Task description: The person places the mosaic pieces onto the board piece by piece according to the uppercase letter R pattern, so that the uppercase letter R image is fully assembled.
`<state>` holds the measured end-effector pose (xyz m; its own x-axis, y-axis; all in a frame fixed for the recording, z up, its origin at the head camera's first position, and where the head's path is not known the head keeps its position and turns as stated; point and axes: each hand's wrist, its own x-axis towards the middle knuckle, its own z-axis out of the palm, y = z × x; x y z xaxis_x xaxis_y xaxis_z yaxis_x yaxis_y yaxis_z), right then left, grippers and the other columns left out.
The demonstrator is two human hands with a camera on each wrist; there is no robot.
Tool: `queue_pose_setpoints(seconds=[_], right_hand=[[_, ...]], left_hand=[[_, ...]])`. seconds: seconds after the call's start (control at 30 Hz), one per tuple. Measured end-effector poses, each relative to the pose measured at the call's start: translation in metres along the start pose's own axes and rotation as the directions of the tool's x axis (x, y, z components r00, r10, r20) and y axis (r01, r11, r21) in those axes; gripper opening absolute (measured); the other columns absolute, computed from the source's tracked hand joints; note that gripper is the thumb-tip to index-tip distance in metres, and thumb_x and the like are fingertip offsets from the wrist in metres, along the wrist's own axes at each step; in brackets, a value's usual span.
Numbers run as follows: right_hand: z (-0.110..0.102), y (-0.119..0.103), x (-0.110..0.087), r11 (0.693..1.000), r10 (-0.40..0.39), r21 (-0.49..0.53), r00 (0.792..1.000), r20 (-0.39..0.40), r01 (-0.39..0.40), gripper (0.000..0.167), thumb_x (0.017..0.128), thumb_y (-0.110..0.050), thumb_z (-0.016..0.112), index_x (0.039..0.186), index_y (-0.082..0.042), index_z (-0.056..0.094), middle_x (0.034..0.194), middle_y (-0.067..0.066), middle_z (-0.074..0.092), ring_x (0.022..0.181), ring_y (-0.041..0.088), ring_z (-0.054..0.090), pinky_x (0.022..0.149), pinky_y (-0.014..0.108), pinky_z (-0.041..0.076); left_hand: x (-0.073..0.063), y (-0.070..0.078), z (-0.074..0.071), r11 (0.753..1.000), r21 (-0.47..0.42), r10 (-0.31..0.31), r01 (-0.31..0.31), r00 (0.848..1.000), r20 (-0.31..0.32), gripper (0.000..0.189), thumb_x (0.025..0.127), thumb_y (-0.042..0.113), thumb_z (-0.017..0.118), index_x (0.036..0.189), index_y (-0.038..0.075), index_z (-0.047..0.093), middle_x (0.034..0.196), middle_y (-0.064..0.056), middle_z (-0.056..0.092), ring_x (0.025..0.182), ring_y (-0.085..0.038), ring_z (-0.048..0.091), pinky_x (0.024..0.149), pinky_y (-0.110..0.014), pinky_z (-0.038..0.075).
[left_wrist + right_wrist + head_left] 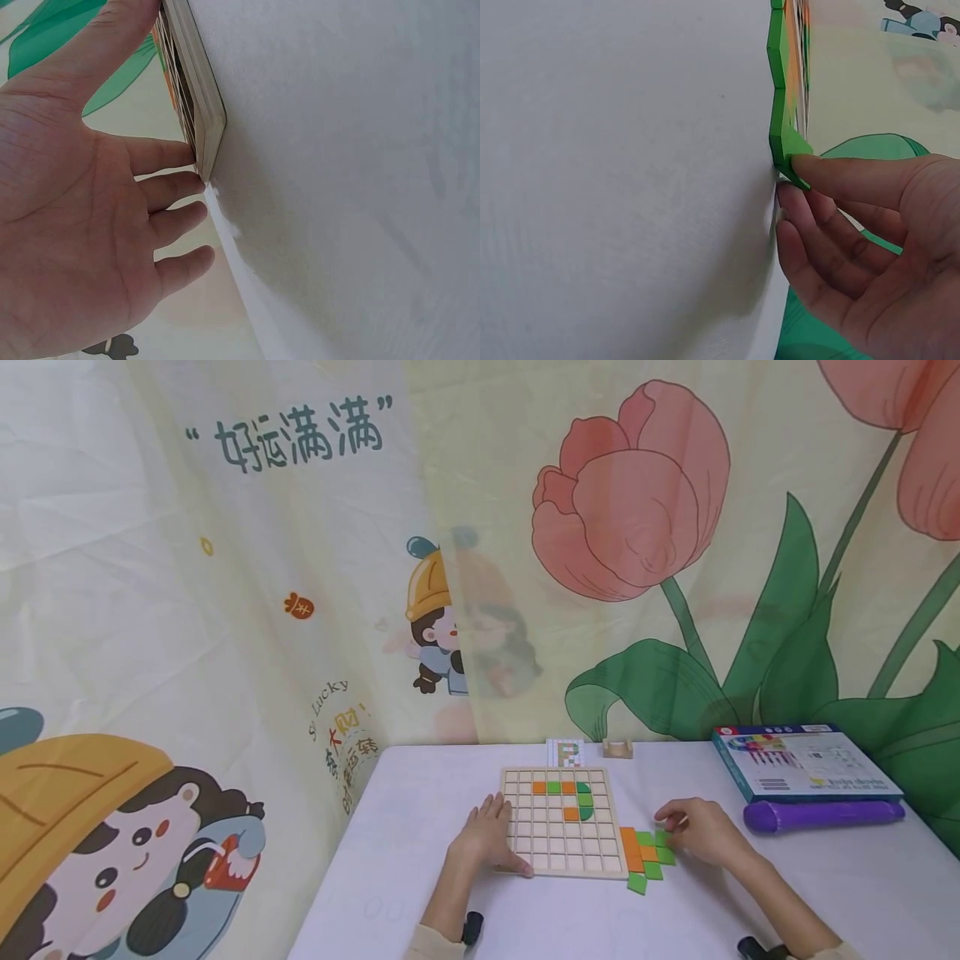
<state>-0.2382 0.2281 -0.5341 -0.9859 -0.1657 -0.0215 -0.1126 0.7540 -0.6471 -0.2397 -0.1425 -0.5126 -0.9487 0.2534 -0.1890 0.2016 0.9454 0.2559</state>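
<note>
A wooden grid board (pixel 566 842) lies on the table, with several orange and green pieces in its upper part, some with rounded edges. My left hand (pixel 486 833) lies along the board's left side, fingers spread and the thumb at its lower edge. The left wrist view shows its fingertips touching the board's edge (pixel 206 97). To the right of the board, my right hand (pixel 705 833) has curled fingers and pinches a green tile (pixel 793 159) by its corner. That tile is at the top right of a cluster of orange tiles (pixel 632 852) and green tiles (pixel 651 869).
Behind the board stand a printed pattern card (pixel 566 752) and a small wooden holder (pixel 618 749). At the back right lie a boxed set (pixel 810 764) and a purple cylinder-like case (pixel 825 816). A printed curtain (pixel 480 718) hangs behind the white table (pixel 420 793).
</note>
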Motion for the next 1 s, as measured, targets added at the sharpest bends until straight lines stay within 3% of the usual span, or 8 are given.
queue_pose_setpoints(seconds=[0.27, 0.57, 1.0], right_hand=[[-0.007, 0.000, 0.001, 0.999, -0.006, 0.045, 1.000, 0.010, 0.005, 0.033, 0.079, 0.007, 0.079, 0.110, -0.003, 0.076, 0.086, 0.001, 0.067, 0.082, 0.020, 0.061, 0.070, 0.034, 0.057], [-0.012, -0.008, 0.006, 0.998, -0.050, 0.031, 0.998, -0.033, 0.051, 0.028, 0.084, 0.006, 0.076, 0.111, -0.004, 0.076, 0.085, 0.000, 0.066, 0.083, 0.020, 0.061, 0.074, 0.036, 0.058], [-0.006, -0.035, 0.019, 0.995, -0.061, 0.074, 0.998, -0.031, 0.063, 0.026, 0.087, 0.002, 0.078, 0.113, -0.002, 0.076, 0.086, 0.000, 0.067, 0.084, 0.020, 0.062, 0.072, 0.032, 0.058]], left_hand=[[-0.001, 0.000, 0.002, 1.000, -0.009, -0.009, 0.009, 1.000, 0.004, 0.123, 0.066, 0.055, 0.096, 0.158, -0.002, 0.038, 0.169, -0.019, 0.030, 0.158, -0.035, 0.024, 0.128, -0.051, 0.023], [0.001, 0.000, 0.004, 1.000, -0.001, -0.001, 0.001, 1.000, -0.002, 0.124, 0.066, 0.057, 0.095, 0.158, -0.002, 0.038, 0.168, -0.020, 0.030, 0.158, -0.035, 0.024, 0.127, -0.052, 0.024], [0.002, 0.000, 0.006, 1.000, 0.002, -0.008, 0.008, 1.000, 0.002, 0.125, 0.064, 0.058, 0.096, 0.158, -0.002, 0.038, 0.168, -0.020, 0.031, 0.158, -0.034, 0.024, 0.127, -0.051, 0.025]])
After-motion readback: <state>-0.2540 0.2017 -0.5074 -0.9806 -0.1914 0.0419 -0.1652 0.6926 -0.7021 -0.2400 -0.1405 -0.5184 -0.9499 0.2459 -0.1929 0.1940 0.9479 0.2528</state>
